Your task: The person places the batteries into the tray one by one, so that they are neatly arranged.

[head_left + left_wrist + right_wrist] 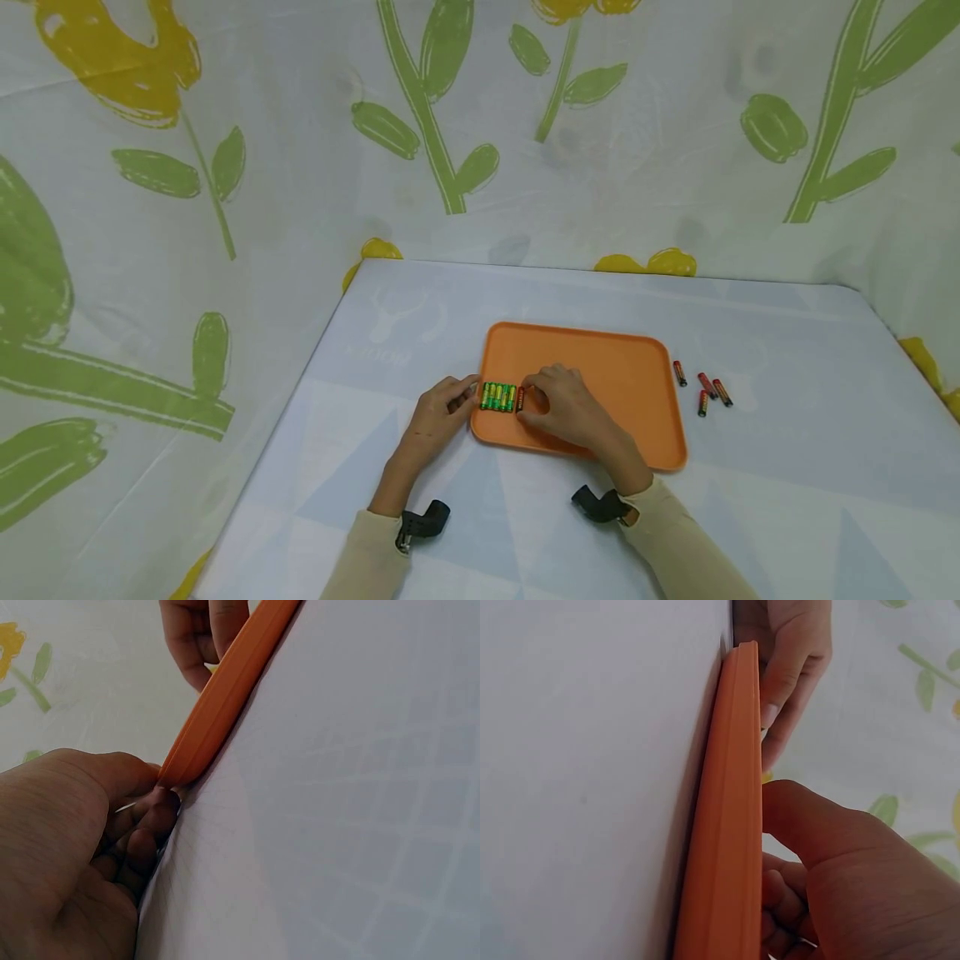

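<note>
In the head view, an orange tray (607, 367) lies on the table. Several green-and-yellow batteries (498, 397) stand side by side in a row near its left edge. At the row's right end is a red-and-black battery (521, 399), which my right hand (566, 407) pinches between thumb and index finger. My left hand (437, 417) is at the tray's left rim; the left wrist view shows its thumb and curled fingers gripping the rim (217, 705). From the right wrist view, the tray wall (724, 810) hides the batteries and the right fingertips.
Several red-and-black batteries (703, 403) lie loose on the table (795, 467), just right of the tray. A flower-patterned cloth (285, 100) hangs behind the table and to its left. A black wrist mount (426, 521) sits on each forearm.
</note>
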A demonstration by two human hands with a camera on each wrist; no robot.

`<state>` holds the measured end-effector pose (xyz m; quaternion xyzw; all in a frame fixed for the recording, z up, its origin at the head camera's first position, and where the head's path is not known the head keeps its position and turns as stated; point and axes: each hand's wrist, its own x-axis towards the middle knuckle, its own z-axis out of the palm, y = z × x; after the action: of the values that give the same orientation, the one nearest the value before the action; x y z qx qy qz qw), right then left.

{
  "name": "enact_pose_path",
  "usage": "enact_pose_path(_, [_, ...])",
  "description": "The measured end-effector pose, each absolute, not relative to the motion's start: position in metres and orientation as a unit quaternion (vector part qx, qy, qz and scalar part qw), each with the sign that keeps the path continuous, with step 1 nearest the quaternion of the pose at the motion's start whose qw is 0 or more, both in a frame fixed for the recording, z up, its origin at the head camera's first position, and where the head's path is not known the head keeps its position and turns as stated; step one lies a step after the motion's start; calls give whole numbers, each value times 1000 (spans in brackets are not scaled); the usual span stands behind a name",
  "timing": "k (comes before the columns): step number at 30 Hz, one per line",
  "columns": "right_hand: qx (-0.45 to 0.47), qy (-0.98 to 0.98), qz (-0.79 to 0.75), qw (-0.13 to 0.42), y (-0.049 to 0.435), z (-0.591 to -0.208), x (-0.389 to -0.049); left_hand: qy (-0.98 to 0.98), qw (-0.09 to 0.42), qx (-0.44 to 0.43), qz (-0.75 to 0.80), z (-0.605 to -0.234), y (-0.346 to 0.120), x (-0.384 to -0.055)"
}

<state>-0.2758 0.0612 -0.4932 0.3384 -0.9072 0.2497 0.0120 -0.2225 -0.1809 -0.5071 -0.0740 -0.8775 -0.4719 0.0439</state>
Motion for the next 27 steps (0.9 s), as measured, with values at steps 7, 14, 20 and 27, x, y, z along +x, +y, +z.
enact_pose_path(7, [335,-908,251,8,61,-492,-275,-875,42,-78,-476,-508,-180,-223])
enact_pose_path(14, [337,-909,246,10,64,-480,-270,-879,48,-78,-468,-507,-179,-222])
enact_pose_path(20, [337,-903,263,37,77,-468,-264,-882,51,-82,-462,-507,-180,-222])
enact_pose_path(27, [315,-913,254,49,103,-463,-262,-883,53,-86,-459,-506,-182,-222])
